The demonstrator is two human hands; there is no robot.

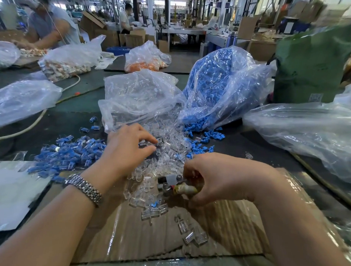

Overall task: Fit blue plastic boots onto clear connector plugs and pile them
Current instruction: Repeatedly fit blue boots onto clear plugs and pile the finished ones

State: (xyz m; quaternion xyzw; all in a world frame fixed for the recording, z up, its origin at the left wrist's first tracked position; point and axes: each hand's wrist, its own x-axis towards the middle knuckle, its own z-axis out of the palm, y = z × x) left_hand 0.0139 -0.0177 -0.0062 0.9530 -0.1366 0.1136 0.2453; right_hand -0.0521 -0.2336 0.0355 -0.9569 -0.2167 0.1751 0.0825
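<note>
A clear plug (pixel 159 141) is being pinched by the left hand (pixel 128 149) from the spilled clear heap (pixel 166 152) at twelve o'clock. A small tool (pixel 180 187) is being gripped by the right hand (pixel 218 178), probably for pressing. Finished pieces (pixel 70 155) are being piled at nine o'clock, blue boots (pixel 202 133) at one o'clock, for short reaches.

green sack (pixel 312 64), orange-filled bag (pixel 145 62), white cable (pixel 34 122), taped cardboard (pixel 217 229)

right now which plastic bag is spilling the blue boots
The tall clear bag right of centre, packed with blue; the bag beside it spills clear plugs.
</note>
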